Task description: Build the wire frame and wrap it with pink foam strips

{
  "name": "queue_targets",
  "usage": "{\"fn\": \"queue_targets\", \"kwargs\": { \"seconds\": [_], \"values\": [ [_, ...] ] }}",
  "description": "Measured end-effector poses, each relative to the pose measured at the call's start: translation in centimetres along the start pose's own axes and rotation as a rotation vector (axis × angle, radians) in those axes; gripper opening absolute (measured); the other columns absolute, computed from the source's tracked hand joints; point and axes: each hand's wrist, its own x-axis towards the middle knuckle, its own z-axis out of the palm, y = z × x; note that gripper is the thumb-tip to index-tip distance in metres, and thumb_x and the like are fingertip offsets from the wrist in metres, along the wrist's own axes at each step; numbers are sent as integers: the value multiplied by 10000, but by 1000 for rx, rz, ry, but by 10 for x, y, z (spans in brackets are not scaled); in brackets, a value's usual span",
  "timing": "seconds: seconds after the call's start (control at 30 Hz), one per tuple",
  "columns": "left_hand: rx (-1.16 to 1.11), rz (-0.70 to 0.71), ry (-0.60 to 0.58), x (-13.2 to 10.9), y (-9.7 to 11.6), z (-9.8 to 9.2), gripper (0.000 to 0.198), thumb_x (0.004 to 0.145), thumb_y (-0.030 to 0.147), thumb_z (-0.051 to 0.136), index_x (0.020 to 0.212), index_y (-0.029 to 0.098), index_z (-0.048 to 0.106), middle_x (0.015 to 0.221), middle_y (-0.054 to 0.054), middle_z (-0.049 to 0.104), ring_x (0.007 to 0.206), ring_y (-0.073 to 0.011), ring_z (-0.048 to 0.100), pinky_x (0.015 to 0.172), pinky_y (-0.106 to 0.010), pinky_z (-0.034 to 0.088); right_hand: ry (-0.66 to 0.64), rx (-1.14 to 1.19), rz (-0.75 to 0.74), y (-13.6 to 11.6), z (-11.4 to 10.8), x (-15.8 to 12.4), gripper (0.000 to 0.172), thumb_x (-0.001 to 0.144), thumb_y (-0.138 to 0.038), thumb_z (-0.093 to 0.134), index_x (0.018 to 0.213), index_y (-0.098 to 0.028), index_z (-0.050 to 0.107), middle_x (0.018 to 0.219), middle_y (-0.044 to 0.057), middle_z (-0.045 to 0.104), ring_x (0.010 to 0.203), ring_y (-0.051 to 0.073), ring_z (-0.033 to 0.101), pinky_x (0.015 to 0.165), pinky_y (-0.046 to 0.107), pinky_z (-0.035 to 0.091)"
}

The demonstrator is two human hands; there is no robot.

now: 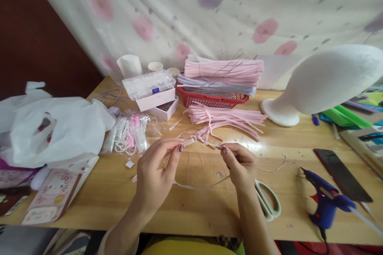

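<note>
My left hand (155, 171) is closed, thumb and fingers pinching a short pale pink strip (189, 141). My right hand (241, 167) is closed too, thumb against forefinger on the end of a thin pale strip (212, 144) that points toward the left hand. Whether the two pieces are joined cannot be made out. Below them a narrow pale band (191, 187) curves between the hands, with fine threads hanging nearby. Just beyond my fingertips lies a tied bundle of pink fuzzy stems (230, 118). Scissors with pale green handles (271, 203) rest beside my right wrist.
A blue glue gun (324, 195) with a lit red light and a black phone (341, 173) lie right. Behind stand a white foam head (326, 79), a red basket (206, 99) of stems and a clear bead box (149, 83). Bead packets (130, 133) and a white bag (60, 127) sit left.
</note>
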Motion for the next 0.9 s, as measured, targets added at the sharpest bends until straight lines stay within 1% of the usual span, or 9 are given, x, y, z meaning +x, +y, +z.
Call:
{"fn": "queue_targets", "kwargs": {
  "seconds": [0.1,0.27,0.37,0.43,0.5,0.57,0.63,0.73,0.9],
  "values": [
    [35,66,20,0,0,1,213,863,94,650,954,255,755,1065,-60,719,1018,-210,673,822,-279,551,54,-32,-43,2,0,-3,274,841,-438,738,710,-197,733,451,-41,514,377,79,378,372,227,294],
    [39,133,-44,3,1,5,254,863,86,654,977,273,783,958,-41,716,846,-172,683,719,-255,558,60,-70,-158,11,-5,-11,240,908,-405,661,782,-215,737,486,-35,538,426,113,465,454,269,399],
    [17,153,-61,4,4,9,259,851,67,664,960,266,788,953,-32,698,780,-141,668,657,-225,547,85,-180,-201,6,-15,-17,98,904,-297,678,915,-248,762,743,25,665,723,185,620,706,362,496],
    [22,194,-82,4,9,12,261,834,51,680,951,257,788,956,-30,690,768,-131,662,652,-218,542,127,-311,-256,-7,-23,-19,182,885,-275,708,1063,-276,750,1058,78,674,1017,250,612,905,447,463],
    [35,240,-117,3,15,16,255,824,47,695,953,248,786,966,-32,692,772,-131,665,649,-217,539,81,-368,-340,-26,-29,-18,268,912,-315,683,1177,-282,705,1206,99,623,1147,282,568,982,486,428],
    [47,282,-161,3,22,20,241,824,53,705,962,235,782,975,-37,694,760,-128,668,636,-215,537,-109,-342,-417,-44,-31,-13,247,942,-315,648,1182,-272,684,1139,84,664,1098,260,598,957,461,455],
    [65,320,-191,2,28,24,216,831,68,709,965,222,778,985,-43,695,742,-122,670,631,-212,540,-227,-344,-465,-55,-29,-8,129,946,-236,643,1060,-268,693,957,35,714,973,221,640,959,447,454],
    [95,359,-216,3,38,27,174,856,92,697,958,212,771,992,-49,701,737,-119,683,657,-210,553,-244,-313,-431,-56,-28,-3,94,950,-170,623,919,-252,660,823,-10,706,817,171,661,1007,454,417],
    [165,347,-225,5,53,28,105,868,124,705,930,190,760,1014,-66,720,797,-134,720,719,-201,580,-293,-168,-357,-40,-33,-4,74,973,-186,600,965,-242,647,866,-12,696,803,149,646,989,403,418]
  ]
}}
